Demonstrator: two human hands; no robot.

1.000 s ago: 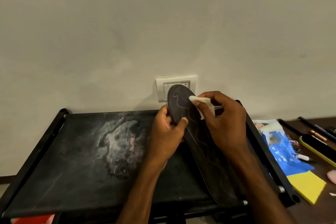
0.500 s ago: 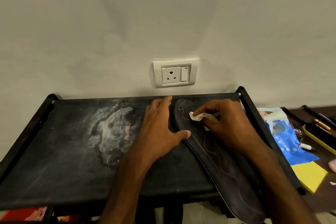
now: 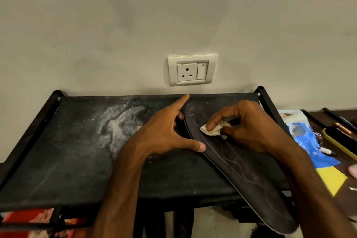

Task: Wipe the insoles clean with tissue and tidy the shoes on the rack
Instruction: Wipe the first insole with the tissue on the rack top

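A long dark insole (image 3: 237, 162) with a pale wavy line lies flat on the black fabric top of the shoe rack (image 3: 81, 160), its heel end hanging past the front edge. My right hand (image 3: 249, 127) pinches a crumpled white tissue (image 3: 211, 130) and presses it on the toe part of the insole. My left hand (image 3: 170, 131) rests beside the insole's left edge, fingers spread, thumb touching the rim and steadying it. No shoes show clearly; dark shapes sit below the rack.
A white dusty smear (image 3: 119, 127) marks the rack top. A wall socket (image 3: 192, 69) sits just behind. At right lie a blue packet (image 3: 307, 141), a yellow sheet (image 3: 332, 178), a brush (image 3: 340, 139) and pens. Red items (image 3: 25, 218) lie under the rack's left.
The insole was held up tilted against the wall and is now laid flat on the rack. My left hand let go of its grip and rests flat beside it; the tissue moved slightly down the insole.
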